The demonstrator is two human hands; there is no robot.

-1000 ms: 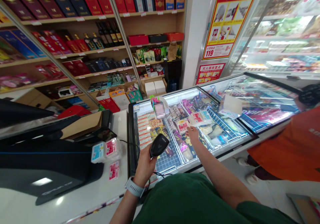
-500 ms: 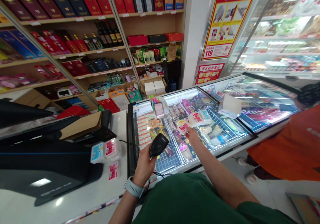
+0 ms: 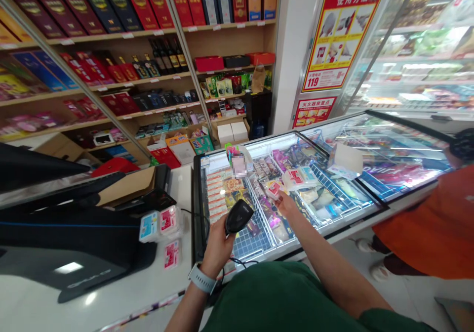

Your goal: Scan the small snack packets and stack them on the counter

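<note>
Glass-topped chest freezer (image 3: 197, 193), pretty brightly lit inside. Left hand (image 3: 217, 243) has its fingers curled round a black plastic handheld scanner (image 3: 239, 217); at that scanner's two o'clock, right hand's (image 3: 287, 205) fingers pinch a small clear-plastic box (image 3: 274, 190) with a red-and-white label (image 3: 274, 187), over the freezer.

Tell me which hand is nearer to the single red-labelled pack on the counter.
Left. The left hand is right of the pack; the right hand is farther right, above the freezer.
</note>
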